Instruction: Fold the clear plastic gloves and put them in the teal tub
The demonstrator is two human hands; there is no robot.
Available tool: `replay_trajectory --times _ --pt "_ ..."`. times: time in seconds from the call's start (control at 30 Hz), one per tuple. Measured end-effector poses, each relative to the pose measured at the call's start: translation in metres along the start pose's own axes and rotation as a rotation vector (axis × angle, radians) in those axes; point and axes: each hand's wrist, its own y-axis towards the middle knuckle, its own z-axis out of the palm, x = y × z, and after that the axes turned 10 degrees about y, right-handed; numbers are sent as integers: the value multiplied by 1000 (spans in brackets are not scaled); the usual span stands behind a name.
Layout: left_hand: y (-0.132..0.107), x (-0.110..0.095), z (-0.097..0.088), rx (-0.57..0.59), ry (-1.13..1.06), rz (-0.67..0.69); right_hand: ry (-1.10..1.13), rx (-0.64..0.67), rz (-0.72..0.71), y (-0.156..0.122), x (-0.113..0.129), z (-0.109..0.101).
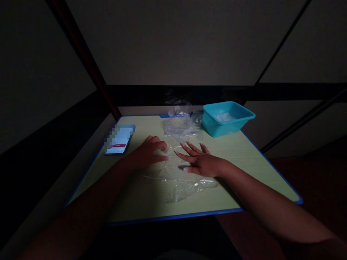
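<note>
A clear plastic bag [177, 173] lies crinkled on the table in front of me. My right hand [200, 162] rests on it with the fingers spread. At the bag's left side is my left hand [151, 151], its fingers bent and a gap between thumb and forefinger; nothing shows in that gap apart from the clear film around it. Beyond my hands lies a pile of more clear plastic bags [180, 128], its outlines hard to separate.
A phone [119, 141] with a lit screen lies at the table's left. At the back right stands a turquoise plastic basket [217, 126] with something whitish inside. The light table [135, 206] has a blue edge, and a wall rises behind it.
</note>
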Motion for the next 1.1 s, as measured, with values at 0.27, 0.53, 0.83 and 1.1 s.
replay_trajectory --times 0.27,0.53,0.83,1.1 --pt "1 8 -3 128 61 37 4 -4 -7 -1 1 0" --pt "-1 0 -11 166 -261 11 -36 4 9 -1 3 -2" --pt "-2 -11 -27 79 279 -601 -56 20 23 -2 8 -3" --pt "-4 -29 -5 -226 104 44 -50 9 16 -3 11 -1"
